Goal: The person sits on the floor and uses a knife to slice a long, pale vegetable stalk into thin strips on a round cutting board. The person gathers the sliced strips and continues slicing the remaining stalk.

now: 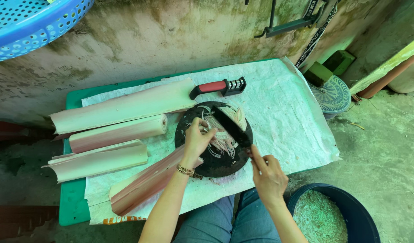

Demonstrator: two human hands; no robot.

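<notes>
Left hand (197,139) fingers curled, pinning a pinkish banana-stem sheath (148,182) on the round black chopping board (225,164). Right hand (267,175) fist closed on a knife (231,128) angled over the board. Low green desk (72,202) under white sacking (283,117); 3 stem sections (119,132) left, knife sharpener (218,87) behind, dark tub of chopped bits (321,218) right.

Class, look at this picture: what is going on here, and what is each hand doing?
A seated person is slicing a pale pink stalk on a round black board. The left hand presses the stalk's end onto the board, and the right hand holds a knife over it. Thin slices lie on the board. Three more stalks wait on the white sheet, beside a red-handled sharpener. A dark bucket by the person's knee holds pale chopped pieces.
</notes>
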